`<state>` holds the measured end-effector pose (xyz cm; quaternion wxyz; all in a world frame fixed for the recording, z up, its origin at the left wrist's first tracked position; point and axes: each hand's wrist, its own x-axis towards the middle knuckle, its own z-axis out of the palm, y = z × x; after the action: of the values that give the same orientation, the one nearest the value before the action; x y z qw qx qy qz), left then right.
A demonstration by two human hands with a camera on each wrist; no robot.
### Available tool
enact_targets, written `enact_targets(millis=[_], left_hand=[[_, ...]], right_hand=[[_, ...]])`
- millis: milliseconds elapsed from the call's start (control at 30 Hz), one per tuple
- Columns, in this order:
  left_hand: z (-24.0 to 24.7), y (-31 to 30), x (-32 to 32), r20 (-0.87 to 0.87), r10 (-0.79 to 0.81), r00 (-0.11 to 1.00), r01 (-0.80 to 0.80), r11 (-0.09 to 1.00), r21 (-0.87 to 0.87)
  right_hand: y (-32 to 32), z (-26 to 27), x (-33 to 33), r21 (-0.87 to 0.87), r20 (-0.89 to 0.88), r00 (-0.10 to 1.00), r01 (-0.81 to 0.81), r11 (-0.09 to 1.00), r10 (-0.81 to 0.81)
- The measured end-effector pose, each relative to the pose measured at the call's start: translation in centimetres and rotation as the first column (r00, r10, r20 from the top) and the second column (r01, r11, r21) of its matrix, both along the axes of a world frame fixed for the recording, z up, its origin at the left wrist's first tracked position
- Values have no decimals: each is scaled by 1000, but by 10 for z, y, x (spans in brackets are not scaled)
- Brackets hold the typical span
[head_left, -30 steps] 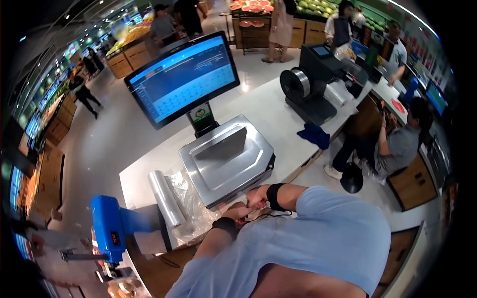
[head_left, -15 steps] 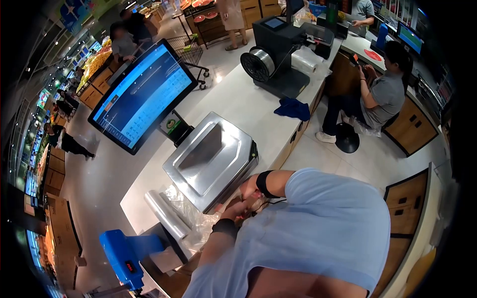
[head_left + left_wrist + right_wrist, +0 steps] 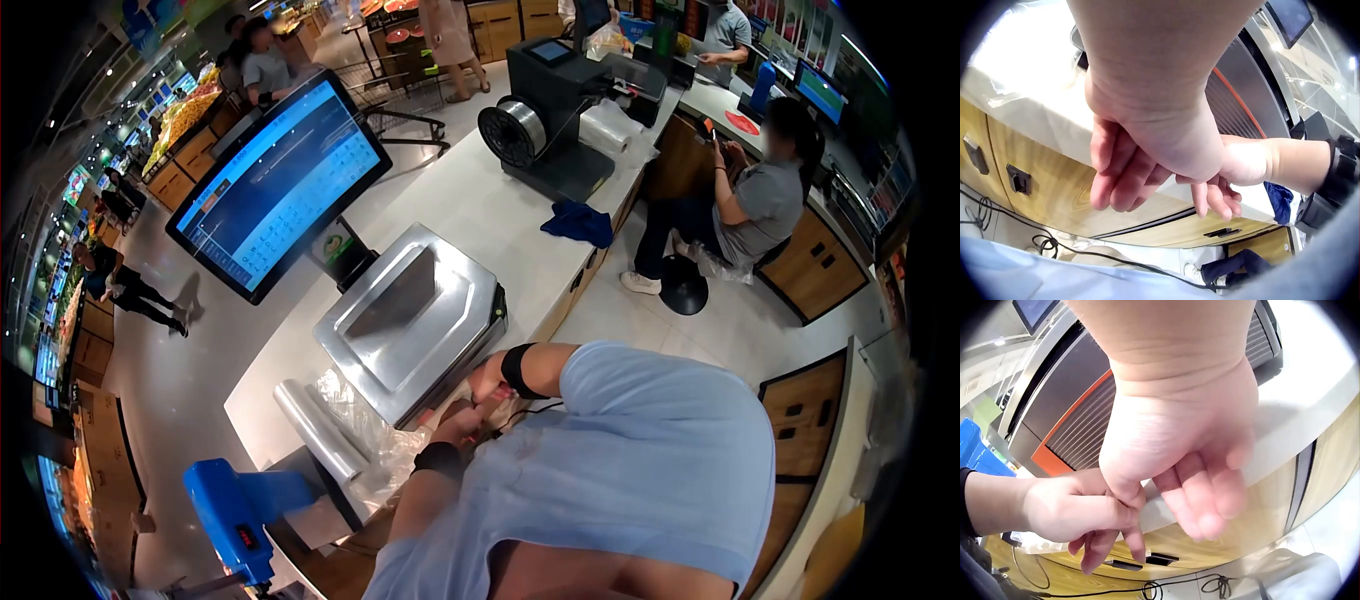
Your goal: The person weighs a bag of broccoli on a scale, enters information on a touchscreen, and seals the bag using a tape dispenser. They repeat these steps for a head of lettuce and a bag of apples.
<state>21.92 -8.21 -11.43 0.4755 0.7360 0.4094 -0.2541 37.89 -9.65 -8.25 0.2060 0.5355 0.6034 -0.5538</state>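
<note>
Just in front of the steel-topped weighing scale (image 3: 410, 320), my two hands meet at the counter's front edge. My left hand (image 3: 1154, 144) hangs palm down from the wrist, its fingers loosely bent and holding nothing. Against it lies my right hand (image 3: 1185, 444), with relaxed fingers pointing downward and nothing in them. In the right wrist view, the left hand's index finger touches the right hand near its thumb. The scale's ribbed side with an orange stripe (image 3: 1054, 461) rises right behind the hands.
A clear plastic bag roll (image 3: 320, 430) lies left of the scale, near a blue device (image 3: 230, 520). A touchscreen (image 3: 280, 185) stands behind. Farther along the counter are a black machine with a spool (image 3: 515, 130) and a dark blue cloth (image 3: 578, 223). A seated person (image 3: 750, 200) is at right.
The head view has turned, so the scale and screen appear farther left and tilted. My hands stay together at the scale's front. A shopping cart has come into view behind the screen.
</note>
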Motion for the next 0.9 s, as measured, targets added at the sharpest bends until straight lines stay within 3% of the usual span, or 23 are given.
enact_targets(millis=[467, 567, 633, 700, 900], left_hand=[[27, -3, 2, 3, -12, 1000, 12, 998, 54], [15, -2, -3, 81, 47, 996, -50, 998, 36], [41, -1, -4, -3, -4, 1000, 4, 999, 32], [9, 4, -11, 108, 10, 994, -13, 1000, 26], [35, 0, -15, 104, 85, 991, -84, 996, -21]], right_hand=[[1, -6, 0, 50, -15, 995, 100, 994, -100], [4, -33, 4, -4, -82, 981, 174, 985, -174], [9, -44, 1, -6, -69, 979, 191, 982, -191], [11, -21, -4, -12, -50, 985, 167, 986, -168], [12, -6, -9, -31, 4, 990, 142, 989, -142]])
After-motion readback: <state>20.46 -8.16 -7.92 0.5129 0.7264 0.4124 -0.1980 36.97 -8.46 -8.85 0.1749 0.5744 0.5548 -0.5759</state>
